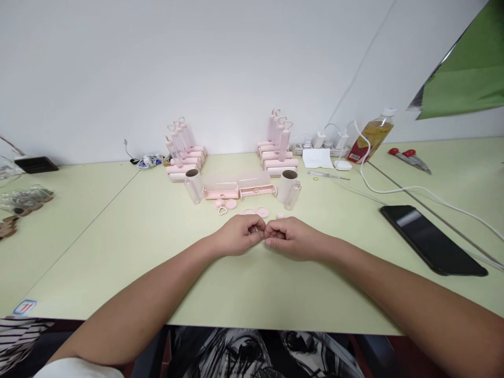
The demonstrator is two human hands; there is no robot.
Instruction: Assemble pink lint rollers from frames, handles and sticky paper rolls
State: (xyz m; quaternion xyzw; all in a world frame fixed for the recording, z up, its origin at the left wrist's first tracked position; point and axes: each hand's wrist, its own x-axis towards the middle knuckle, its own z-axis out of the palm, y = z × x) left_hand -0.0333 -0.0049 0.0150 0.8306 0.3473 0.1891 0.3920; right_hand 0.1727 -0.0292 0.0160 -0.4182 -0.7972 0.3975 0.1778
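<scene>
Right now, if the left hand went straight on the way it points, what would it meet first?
Most likely the right hand, which faces the left hand with fingertips very close; whether they already touch is hard to tell from this view.

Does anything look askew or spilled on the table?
No spill shows. The drink bottle appears to lean, though the wide lens may cause that; the white cable trails loosely past the phone.

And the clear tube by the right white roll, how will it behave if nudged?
The tube looks tall for its narrow base, so a nudge may well tip it. Its rounded sides would probably let it roll once down. See-through and apparently hollow, it is likely light.
</scene>
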